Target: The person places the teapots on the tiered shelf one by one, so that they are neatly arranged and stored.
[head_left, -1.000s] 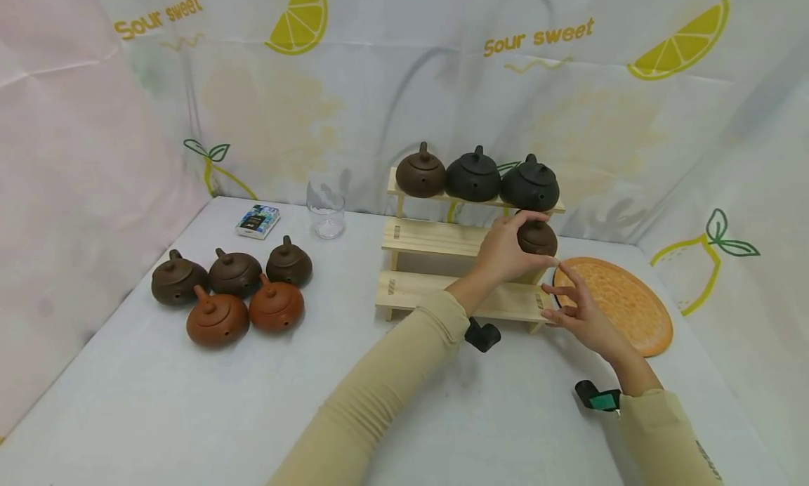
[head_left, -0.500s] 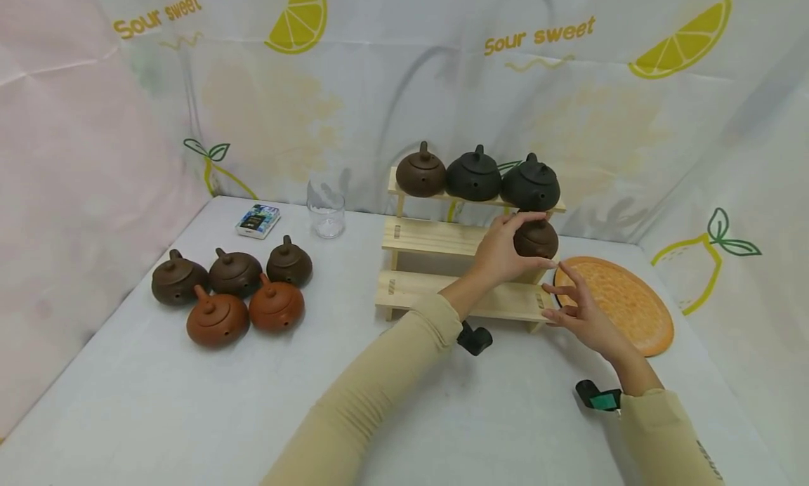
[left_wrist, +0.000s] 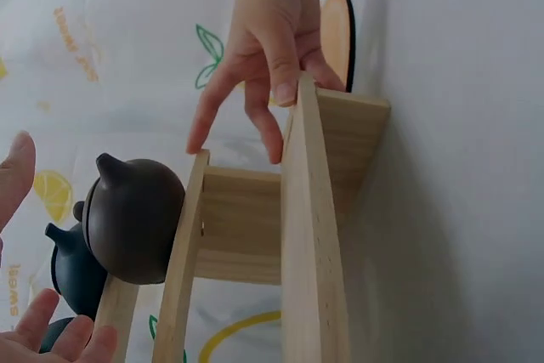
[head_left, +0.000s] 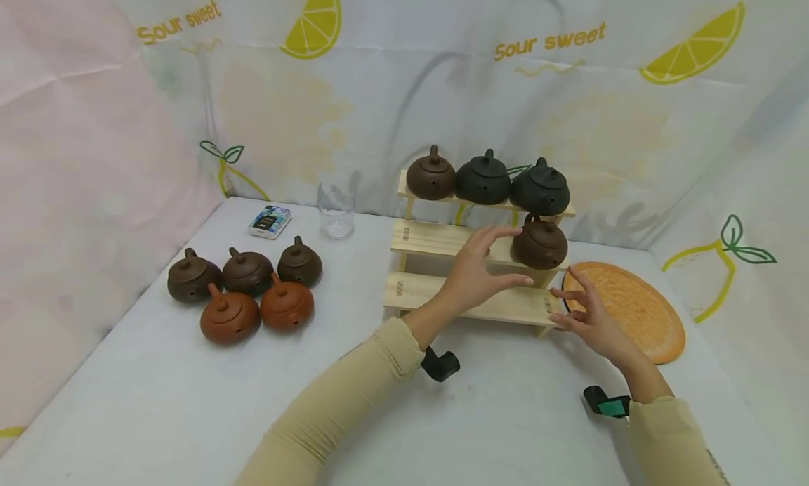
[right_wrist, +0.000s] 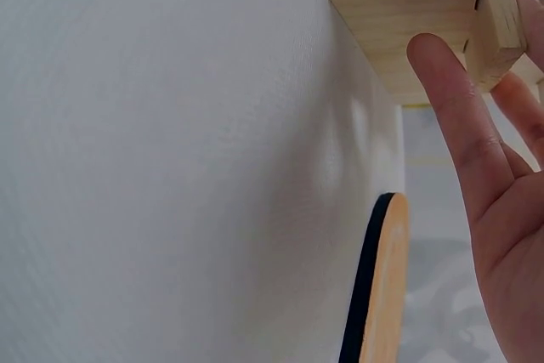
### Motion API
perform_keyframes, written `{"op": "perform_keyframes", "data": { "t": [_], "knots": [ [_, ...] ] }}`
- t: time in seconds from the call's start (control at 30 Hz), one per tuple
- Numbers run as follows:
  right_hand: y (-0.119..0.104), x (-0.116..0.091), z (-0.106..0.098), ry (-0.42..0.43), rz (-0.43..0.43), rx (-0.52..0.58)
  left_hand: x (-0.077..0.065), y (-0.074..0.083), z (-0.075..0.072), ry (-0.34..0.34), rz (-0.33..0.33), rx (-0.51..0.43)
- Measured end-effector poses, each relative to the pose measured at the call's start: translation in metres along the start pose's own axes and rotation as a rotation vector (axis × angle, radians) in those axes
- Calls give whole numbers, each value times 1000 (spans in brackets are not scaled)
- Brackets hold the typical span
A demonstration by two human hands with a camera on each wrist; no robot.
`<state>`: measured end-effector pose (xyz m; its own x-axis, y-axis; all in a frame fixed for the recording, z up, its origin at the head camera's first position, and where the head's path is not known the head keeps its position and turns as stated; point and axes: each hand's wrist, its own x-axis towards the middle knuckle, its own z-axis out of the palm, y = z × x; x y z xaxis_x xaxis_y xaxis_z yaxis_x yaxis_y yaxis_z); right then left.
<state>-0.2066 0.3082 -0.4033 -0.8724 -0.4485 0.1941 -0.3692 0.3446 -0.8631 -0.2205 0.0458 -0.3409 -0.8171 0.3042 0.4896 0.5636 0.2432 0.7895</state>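
Note:
A dark brown teapot [head_left: 539,245] stands at the right end of the middle step of a three-tier wooden display stand [head_left: 442,294]. My left hand [head_left: 470,275] is just left of this teapot, thumb and fingers spread apart, holding nothing. In the left wrist view the brown teapot [left_wrist: 136,218] sits upright on its board. My right hand [head_left: 590,317] grips the right end of the stand's lowest step, one finger reaching up to the middle step. Its digits lie on both sides of that board in the right wrist view. On the top step are a brown teapot [head_left: 431,177] and two black teapots [head_left: 483,180].
Several more teapots, dark brown [head_left: 194,279] and reddish [head_left: 230,319], are grouped at the table's left. Behind them lie a small patterned box [head_left: 270,222] and a clear glass [head_left: 337,212]. A round pizza-like board [head_left: 622,310] lies right of the stand.
My left hand has let go of the brown teapot and drawn back left and towards me. The teapot remains on the middle step. My right hand keeps its place on the stand.

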Motion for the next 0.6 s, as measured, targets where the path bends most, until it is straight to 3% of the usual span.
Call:
{"op": "perform_keyframes", "data": {
  "t": [0.13,0.27,0.6],
  "knots": [
    [-1,-1,-2,1,22,-8,-12,-2,-9,25,23,-47],
    [0,0,-1,-1,-16,-10,-25,-6,-24,67,46,-59],
    [0,-1,-1,2,-43,7,-50,-17,-60,109,121,-18]
  ]
}}
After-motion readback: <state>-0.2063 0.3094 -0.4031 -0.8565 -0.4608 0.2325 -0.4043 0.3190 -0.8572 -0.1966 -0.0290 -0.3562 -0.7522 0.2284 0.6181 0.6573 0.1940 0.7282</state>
